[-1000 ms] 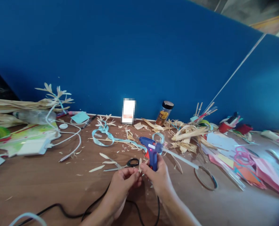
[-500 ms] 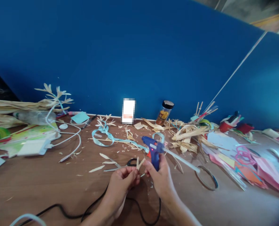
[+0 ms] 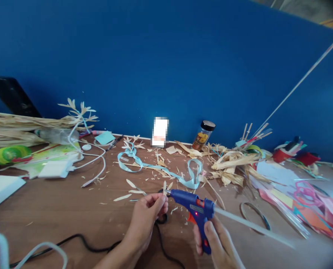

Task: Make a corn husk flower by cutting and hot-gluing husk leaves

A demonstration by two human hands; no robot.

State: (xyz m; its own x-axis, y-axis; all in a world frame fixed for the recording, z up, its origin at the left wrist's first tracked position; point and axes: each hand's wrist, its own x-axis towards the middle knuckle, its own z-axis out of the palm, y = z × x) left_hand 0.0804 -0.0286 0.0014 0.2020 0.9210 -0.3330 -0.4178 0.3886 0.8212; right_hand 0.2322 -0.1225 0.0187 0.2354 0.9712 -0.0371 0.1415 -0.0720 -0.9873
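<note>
A blue hot glue gun with a red light and a long glue stick out of its back is gripped by my right hand. Its nozzle points left and reaches the pale dried husk petals, which my left hand pinches between thumb and fingers. Whether the nozzle touches them I cannot tell. Loose husk petals lie just left of my left hand. Scissors lie behind that hand, mostly hidden by it.
A light blue ribbon curls across the brown table among husk scraps. A jar, a tape ring, dried husks and coloured papers are to the right. A white charger and black cord are left.
My right hand has moved down and right, tilting the glue gun so its nozzle comes to the petals in my left hand. The view has shifted slightly left.
</note>
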